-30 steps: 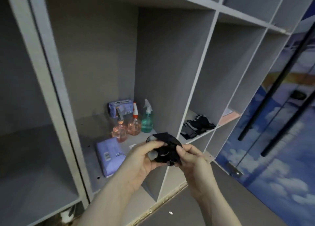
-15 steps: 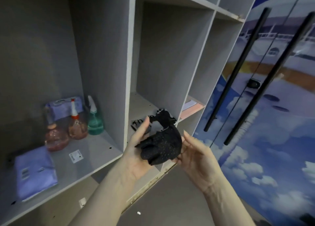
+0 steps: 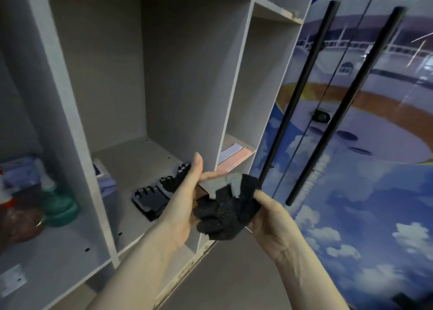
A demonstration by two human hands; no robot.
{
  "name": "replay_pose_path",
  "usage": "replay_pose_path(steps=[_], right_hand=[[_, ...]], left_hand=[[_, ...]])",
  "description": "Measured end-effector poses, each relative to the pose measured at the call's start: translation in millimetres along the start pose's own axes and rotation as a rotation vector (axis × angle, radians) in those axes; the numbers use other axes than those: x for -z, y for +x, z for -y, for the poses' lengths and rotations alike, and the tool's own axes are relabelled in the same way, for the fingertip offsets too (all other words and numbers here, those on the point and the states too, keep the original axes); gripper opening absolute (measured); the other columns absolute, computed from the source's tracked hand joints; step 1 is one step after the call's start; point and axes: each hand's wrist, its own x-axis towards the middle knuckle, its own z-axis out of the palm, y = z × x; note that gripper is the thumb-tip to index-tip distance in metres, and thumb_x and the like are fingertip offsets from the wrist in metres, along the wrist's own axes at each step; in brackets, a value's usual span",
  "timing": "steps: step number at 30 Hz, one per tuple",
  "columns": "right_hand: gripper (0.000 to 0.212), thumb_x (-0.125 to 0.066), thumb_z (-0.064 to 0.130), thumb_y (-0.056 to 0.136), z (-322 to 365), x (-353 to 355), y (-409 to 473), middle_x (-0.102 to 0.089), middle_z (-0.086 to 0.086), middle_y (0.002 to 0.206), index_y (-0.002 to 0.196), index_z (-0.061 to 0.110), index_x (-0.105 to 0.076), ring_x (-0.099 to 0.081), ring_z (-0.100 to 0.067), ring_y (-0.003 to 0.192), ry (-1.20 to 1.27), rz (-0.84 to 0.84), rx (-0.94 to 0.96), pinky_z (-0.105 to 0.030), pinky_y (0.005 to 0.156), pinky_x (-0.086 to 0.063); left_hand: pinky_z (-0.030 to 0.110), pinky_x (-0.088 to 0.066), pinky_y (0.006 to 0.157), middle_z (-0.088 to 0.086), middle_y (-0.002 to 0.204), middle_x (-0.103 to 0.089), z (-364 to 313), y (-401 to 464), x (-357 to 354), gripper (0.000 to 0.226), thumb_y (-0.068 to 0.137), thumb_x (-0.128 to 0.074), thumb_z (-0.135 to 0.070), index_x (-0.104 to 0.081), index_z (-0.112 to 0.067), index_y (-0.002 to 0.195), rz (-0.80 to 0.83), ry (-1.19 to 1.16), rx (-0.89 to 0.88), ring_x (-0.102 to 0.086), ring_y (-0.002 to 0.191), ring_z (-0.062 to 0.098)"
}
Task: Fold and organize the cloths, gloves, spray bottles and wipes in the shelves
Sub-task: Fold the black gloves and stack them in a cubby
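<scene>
A crumpled black dotted glove with grey patches [image 3: 226, 205] is held between both hands in front of the grey shelf unit [image 3: 77, 131]. My left hand [image 3: 185, 199] grips its left side, thumb raised. My right hand [image 3: 269, 213] pinches its right edge. Behind them, in the middle compartment, two black fingerless gloves [image 3: 161, 191] lie flat side by side on the shelf board. A green spray bottle [image 3: 57, 203] and a pinkish bottle [image 3: 20, 220] stand in the left compartment, blurred.
A folded lilac cloth [image 3: 105, 183] lies at the middle compartment's left wall. Pink and white paper [image 3: 234, 156] rests in the narrow right compartment. A cloud-printed door [image 3: 375, 169] with two long black bar handles [image 3: 302, 92] stands to the right.
The view has swung right and closer to the middle compartment. The glove has turned in my hands, showing its grey patches, and my right hand now pinches its edge.
</scene>
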Motion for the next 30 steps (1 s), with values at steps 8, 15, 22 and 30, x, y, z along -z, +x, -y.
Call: replay_pose_path(steps=[8, 15, 22, 30], right_hand=[[0.045, -0.051, 0.037, 0.085, 62.8, 15.4, 84.7, -0.068, -0.008, 0.115, 0.118, 0.010, -0.066, -0.061, -0.021, 0.100, 0.063, 0.141, 0.000, -0.035, 0.086, -0.041], [0.046, -0.085, 0.030, 0.053, 90.2, 52.0, 157.1, -0.067, -0.005, 0.079, 0.091, 0.008, -0.070, -0.060, -0.013, 0.065, 0.055, 0.070, 0.063, -0.021, 0.054, -0.048], [0.032, -0.080, 0.021, 0.068, 98.8, 80.7, 216.7, -0.069, -0.015, 0.092, 0.089, 0.005, -0.062, -0.060, -0.031, 0.094, -0.205, -0.050, 0.125, -0.047, 0.090, -0.044], [0.047, -0.068, 0.018, 0.070, 147.8, 147.3, 296.9, -0.071, -0.009, 0.105, 0.117, 0.020, -0.067, -0.063, -0.022, 0.093, -0.522, 0.402, -0.091, -0.030, 0.080, -0.045]], left_hand=[[0.026, -0.058, 0.068, -0.002, 0.090, -0.076, -29.6, 106.8, -16.7, 0.021, 0.082, -0.071, -0.011, -0.070, -0.020, 0.101, -0.117, 0.185, -0.108, -0.072, 0.082, 0.012], [0.018, -0.037, 0.032, 0.006, 0.074, -0.066, -45.6, 183.3, -19.1, 0.016, 0.086, -0.064, -0.009, -0.065, -0.011, 0.102, -0.058, 0.115, -0.084, -0.058, 0.044, 0.011], [0.028, -0.052, 0.063, 0.007, 0.086, -0.075, -37.6, 242.2, -29.4, 0.032, 0.084, -0.065, -0.041, -0.073, -0.012, 0.095, -0.192, 0.180, -0.088, -0.072, 0.078, 0.022], [0.046, -0.053, 0.086, 0.012, 0.095, -0.075, -19.1, 306.3, -62.0, 0.037, 0.075, -0.070, -0.044, -0.074, -0.015, 0.097, -0.264, 0.218, -0.059, -0.070, 0.093, 0.033]])
